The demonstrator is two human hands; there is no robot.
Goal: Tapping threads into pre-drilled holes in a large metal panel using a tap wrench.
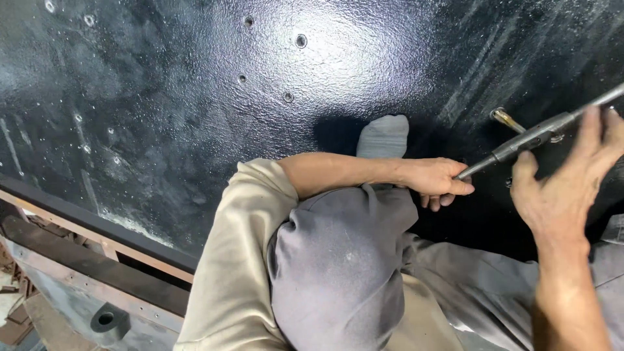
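Seated on a big black plate (195,97), knees drawn up in grey trousers (338,260), sock-clad foot (383,135) resting flat on the surface. Gripping a long metal tap wrench (536,135) by both ends: left hand (437,181) closed around the near-left end of the bar, right hand (564,188) only loosely on it, fingers spread and curling over the far-right part, palm below the bar. Set at mid-handle, between the two hands, over a hole in the plate, with a short brass-coloured stub (506,119) just beside the wrench's centre. Several holes (301,41) already drilled further left and far on the plate, no tool in them. Judging by the bar sitting close to the surface, probably mid-way through working this one hole; depth impossible to tell. Rusty frame (78,273) at near left, below the plate edge.
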